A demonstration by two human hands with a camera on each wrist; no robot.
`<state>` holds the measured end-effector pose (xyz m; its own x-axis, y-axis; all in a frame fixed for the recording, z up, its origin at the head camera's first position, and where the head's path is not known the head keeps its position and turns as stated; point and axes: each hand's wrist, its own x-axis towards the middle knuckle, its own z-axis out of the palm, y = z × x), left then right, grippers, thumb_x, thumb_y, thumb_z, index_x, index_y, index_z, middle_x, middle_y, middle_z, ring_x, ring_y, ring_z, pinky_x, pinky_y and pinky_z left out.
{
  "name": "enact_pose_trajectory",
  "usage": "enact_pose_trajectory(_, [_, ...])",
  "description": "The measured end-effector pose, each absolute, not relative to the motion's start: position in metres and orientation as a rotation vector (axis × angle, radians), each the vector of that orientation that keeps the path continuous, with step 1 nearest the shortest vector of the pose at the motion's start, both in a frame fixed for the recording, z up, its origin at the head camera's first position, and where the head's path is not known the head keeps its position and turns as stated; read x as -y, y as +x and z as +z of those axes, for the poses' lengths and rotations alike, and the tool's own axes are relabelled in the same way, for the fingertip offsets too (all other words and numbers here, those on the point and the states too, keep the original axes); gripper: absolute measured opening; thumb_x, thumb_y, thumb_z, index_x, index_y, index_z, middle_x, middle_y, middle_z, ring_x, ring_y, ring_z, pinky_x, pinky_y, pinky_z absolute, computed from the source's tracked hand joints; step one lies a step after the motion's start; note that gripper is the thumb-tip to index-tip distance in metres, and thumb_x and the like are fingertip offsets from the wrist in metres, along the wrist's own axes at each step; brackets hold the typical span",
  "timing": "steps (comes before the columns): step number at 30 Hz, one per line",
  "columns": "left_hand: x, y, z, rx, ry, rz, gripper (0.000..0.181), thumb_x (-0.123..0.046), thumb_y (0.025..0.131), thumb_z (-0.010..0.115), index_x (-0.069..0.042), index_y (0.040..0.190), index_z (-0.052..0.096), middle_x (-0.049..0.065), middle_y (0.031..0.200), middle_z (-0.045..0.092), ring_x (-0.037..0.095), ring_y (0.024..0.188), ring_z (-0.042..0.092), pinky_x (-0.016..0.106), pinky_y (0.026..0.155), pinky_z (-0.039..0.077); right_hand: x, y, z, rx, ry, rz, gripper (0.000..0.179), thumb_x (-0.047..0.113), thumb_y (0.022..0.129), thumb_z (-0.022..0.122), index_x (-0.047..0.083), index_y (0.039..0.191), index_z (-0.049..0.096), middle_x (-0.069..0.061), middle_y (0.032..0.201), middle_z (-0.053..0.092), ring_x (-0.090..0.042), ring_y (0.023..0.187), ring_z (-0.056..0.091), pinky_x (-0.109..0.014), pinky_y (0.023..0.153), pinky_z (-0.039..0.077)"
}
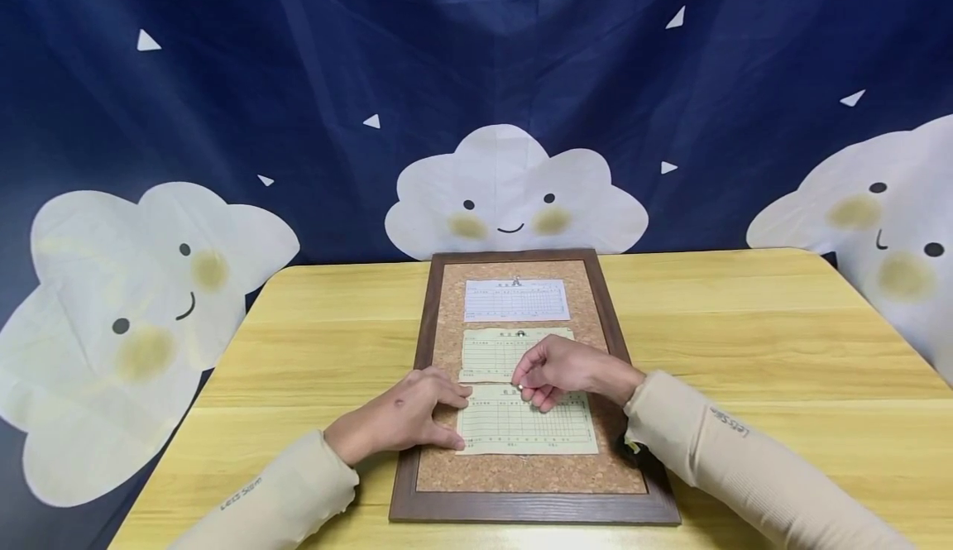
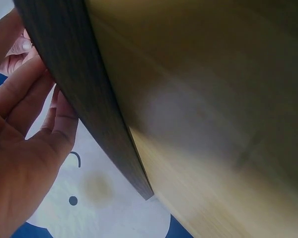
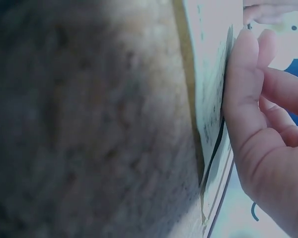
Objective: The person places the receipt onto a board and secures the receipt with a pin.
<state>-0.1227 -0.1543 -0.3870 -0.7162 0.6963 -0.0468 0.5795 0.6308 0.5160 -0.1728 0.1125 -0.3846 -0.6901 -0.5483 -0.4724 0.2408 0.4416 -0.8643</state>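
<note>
A cork board [image 1: 476,475] with a dark wooden frame lies on the table, bearing three printed slips. My left hand [image 1: 417,413] reaches over the board's left side, its fingertips and thumb on the left edge of the lowest yellow slip [image 1: 514,430]. Over the top of that slip, my right hand [image 1: 562,372] pinches a small shiny pin [image 1: 520,387] between thumb and forefinger. Most of the pin is hidden by the fingers. Just above lies a second yellow slip [image 1: 487,356], partly covered by the right hand. The right wrist view shows the right hand [image 3: 268,114] close against the papers.
A white slip [image 1: 516,302] is fixed at the top of the board, with a small dark fastener [image 1: 517,282] at its upper edge. Under the right wrist, a dark object [image 1: 631,448] shows partly. The wooden table [image 1: 335,327] extends on both sides, before a blue cloud-patterned curtain [image 1: 335,78].
</note>
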Motion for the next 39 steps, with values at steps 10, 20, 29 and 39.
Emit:
enact_pose_trajectory(10, [0.1541, -0.1231, -0.3863, -2.608, 1.038, 0.696, 0.047, -0.031, 0.08, 0.085, -0.002, 0.115, 0.074, 0.006, 0.131, 0.065, 0.023, 0.12, 0.057, 0.042, 0.103, 0.047, -0.1081, -0.1719, -0.3836, -1.973, -0.199, -1.315, 0.013, -0.007, 0.096, 0.057, -0.006, 0.097, 0.07, -0.009, 0.07, 0.066, -0.013, 0.057, 0.062, -0.032, 0.061, 0.06])
enact_pose_trajectory(20, [0.153, -0.123, -0.3862, -2.612, 1.036, 0.694, 0.047, -0.03, 0.079, 0.086, -0.001, 0.114, 0.074, 0.008, 0.131, 0.065, 0.026, 0.122, 0.056, 0.043, 0.105, 0.045, -0.1071, -0.1718, -0.3855, -1.993, -0.19, -1.311, 0.013, -0.007, 0.096, 0.057, -0.005, 0.095, 0.07, -0.009, 0.069, 0.066, -0.013, 0.056, 0.062, -0.032, 0.06, 0.06])
enact_pose_trajectory(29, [0.1527, -0.1233, -0.3859, -2.616, 1.035, 0.686, 0.047, -0.029, 0.079, 0.086, -0.002, 0.114, 0.074, 0.008, 0.131, 0.065, 0.026, 0.122, 0.056, 0.044, 0.105, 0.045, -0.106, -0.1706, -0.3838, -2.001, -0.19, -1.307, 0.013, -0.007, 0.096, 0.057, -0.005, 0.094, 0.07, -0.009, 0.068, 0.065, -0.013, 0.055, 0.061, -0.031, 0.058, 0.06])
enact_pose_trajectory(39, [0.1527, -0.1233, -0.3864, -2.619, 1.037, 0.676, 0.046, -0.029, 0.079, 0.086, -0.002, 0.114, 0.075, 0.009, 0.129, 0.066, 0.028, 0.124, 0.056, 0.046, 0.106, 0.043, -0.104, -0.1696, -0.3838, -2.029, -0.189, -1.285, 0.014, -0.007, 0.096, 0.058, -0.004, 0.093, 0.071, -0.009, 0.067, 0.064, -0.013, 0.053, 0.06, -0.029, 0.056, 0.059])
